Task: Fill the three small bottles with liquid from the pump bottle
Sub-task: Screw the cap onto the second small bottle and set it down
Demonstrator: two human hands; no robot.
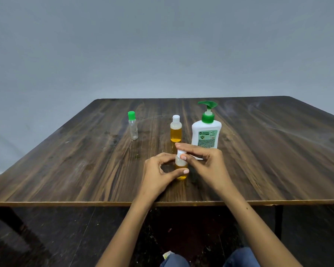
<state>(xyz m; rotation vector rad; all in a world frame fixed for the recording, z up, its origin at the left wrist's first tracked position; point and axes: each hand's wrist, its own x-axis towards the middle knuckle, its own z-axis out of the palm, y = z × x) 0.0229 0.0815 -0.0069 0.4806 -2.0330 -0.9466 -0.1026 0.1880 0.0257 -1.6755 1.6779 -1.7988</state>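
Observation:
A small bottle (181, 170) holding yellow liquid stands on the table near its front edge. My left hand (158, 172) grips its body, thumb across the front. My right hand (206, 160) pinches its white cap (181, 153) from above. Behind it stands a second small bottle (175, 130) with yellow liquid and a white cap. A clear small bottle (133, 125) with a green cap stands further left and looks empty. The white pump bottle (206, 130) with a green pump stands right of the second bottle, its base partly hidden by my right hand.
The dark wooden table (258, 160) runs to a grey wall behind. Its front edge lies just below my wrists. Dark floor and my knees show below the table.

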